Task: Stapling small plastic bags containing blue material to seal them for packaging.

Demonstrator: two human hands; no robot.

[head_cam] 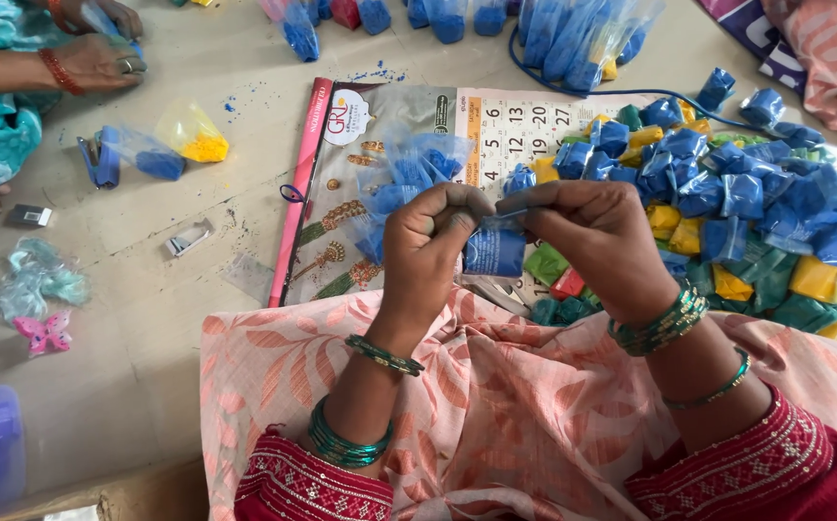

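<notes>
I am pinching the top of 1 small plastic pouch of blue powder (494, 249) between my 2 hands, and it is hanging just above my lap over the calendar sheet (496, 125). My left hand (428, 241) is closing tight on the left end of its top, and my right hand (597, 241) is gripping the right end, thumbs and fingertips meeting in the middle. Under my wrists my pink patterned cloth (525, 405) is covering my lap. A loose bunch of empty clear bags (409, 178) is lying on the calendar just beyond my left hand. To my right a heap of filled pouches (756, 222), blue, yellow and green, too many to count, is spreading over the floor (148, 318). Further left I am seeing 1 blue stapler (102, 159), 1 blue pouch (153, 159) and 1 yellow pouch (192, 135) beside it. At the top left another person's hands (100, 53) are working on a blue pouch.
</notes>
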